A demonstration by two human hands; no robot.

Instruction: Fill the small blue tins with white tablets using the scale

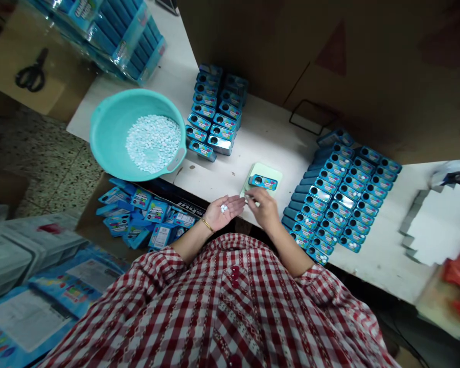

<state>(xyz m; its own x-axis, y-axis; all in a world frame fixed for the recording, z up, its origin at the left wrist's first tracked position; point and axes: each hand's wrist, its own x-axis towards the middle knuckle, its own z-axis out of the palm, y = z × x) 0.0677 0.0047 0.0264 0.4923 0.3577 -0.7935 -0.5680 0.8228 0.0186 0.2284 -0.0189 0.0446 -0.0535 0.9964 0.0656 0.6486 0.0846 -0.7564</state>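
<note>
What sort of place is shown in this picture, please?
Probably a small packing workshop: a turquoise basin holds loose white pellets, rows of printed blue tins stand on the white table, and a cardboard box holds many blue packs.

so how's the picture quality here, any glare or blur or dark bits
In the head view, the brown panel at the top sits in deep shadow; in the head view, glare catches the plastic-wrapped stack at upper left and a few blue containers; in the head view, the grey tubs at lower left look smeared, the left hand clearer.
</note>
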